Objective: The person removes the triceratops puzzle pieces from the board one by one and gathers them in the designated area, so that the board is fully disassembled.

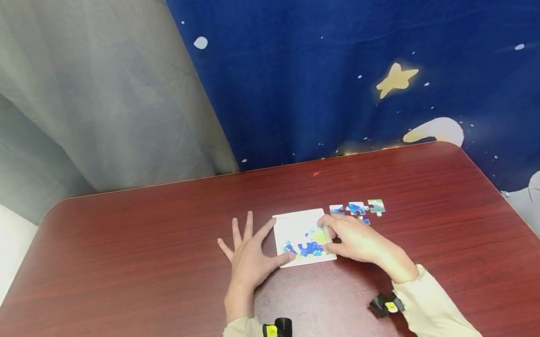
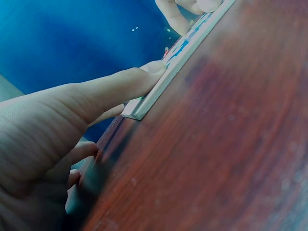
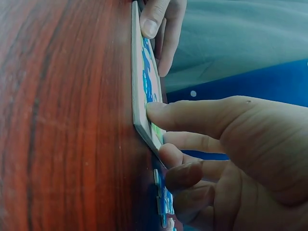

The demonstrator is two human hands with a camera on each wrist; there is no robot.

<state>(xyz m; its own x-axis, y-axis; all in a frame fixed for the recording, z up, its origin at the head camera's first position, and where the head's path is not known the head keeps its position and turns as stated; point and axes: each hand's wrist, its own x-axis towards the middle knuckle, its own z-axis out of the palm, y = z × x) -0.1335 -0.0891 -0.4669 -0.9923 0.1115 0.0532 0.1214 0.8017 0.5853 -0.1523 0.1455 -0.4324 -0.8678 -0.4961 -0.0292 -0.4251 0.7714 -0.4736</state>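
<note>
A small white jigsaw tray (image 1: 290, 223) lies flat on the table, with joined blue and green puzzle pieces (image 1: 310, 248) along its lower and right parts. My left hand (image 1: 252, 260) is at the tray's left side, fingers spread, thumb pressing near the lower left corner and index fingertip at the upper left corner. Over the right edge, my right hand (image 1: 359, 238) touches the puzzle, its thumb (image 3: 185, 115) straight on the surface and its index finger farther up. The other right fingers bend loosely beside the tray. Part of the picture is hidden beneath this hand.
Several loose puzzle pieces (image 1: 357, 208) lie right of the tray, partly behind the right hand. A tiny red scrap (image 1: 316, 173) lies near the far edge of the brown table (image 1: 153, 241). Grey and blue curtains hang behind it.
</note>
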